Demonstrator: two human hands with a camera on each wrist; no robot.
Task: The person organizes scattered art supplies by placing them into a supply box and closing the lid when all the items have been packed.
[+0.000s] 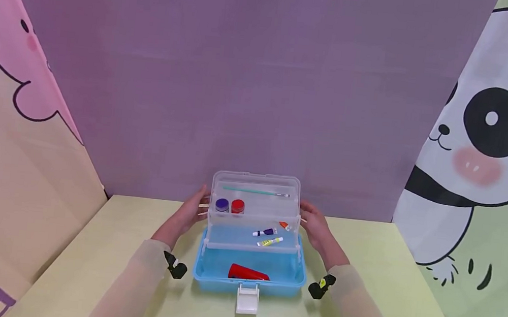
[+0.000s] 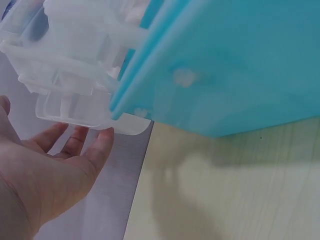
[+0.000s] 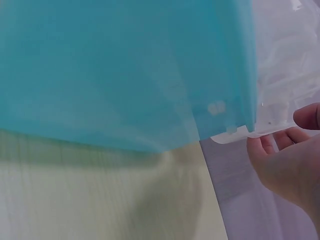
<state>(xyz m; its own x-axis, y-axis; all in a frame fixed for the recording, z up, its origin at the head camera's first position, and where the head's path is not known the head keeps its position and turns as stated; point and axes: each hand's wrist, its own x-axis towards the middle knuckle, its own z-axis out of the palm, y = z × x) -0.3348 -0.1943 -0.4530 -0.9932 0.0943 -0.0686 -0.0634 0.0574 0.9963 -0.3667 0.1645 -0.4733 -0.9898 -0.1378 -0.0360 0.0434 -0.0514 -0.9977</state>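
Note:
A blue storage box (image 1: 219, 285) stands on the table with its clear lid (image 1: 256, 180) and clear trays raised. My left hand (image 1: 190, 210) is at the lid's left side; in the left wrist view its extended fingertips (image 2: 104, 138) touch the lid's edge. At the right side my right hand (image 1: 316, 229) has its fingers (image 3: 256, 149) against the lid's edge, thumb apart. A green-handled paintbrush (image 1: 251, 191), purple-lidded jar (image 1: 222, 205) and red-lidded jar (image 1: 237, 206) sit in the upper part. Below are purple (image 1: 265, 232), yellow (image 1: 270, 241) and orange paint tubes (image 1: 284, 226).
A red tapered object (image 1: 245, 272) lies in the box's bottom. The white latch (image 1: 247, 301) hangs at the front. A purple cloth wall (image 1: 260, 93) rises behind the pale table (image 1: 359, 301), with printed panels at both sides.

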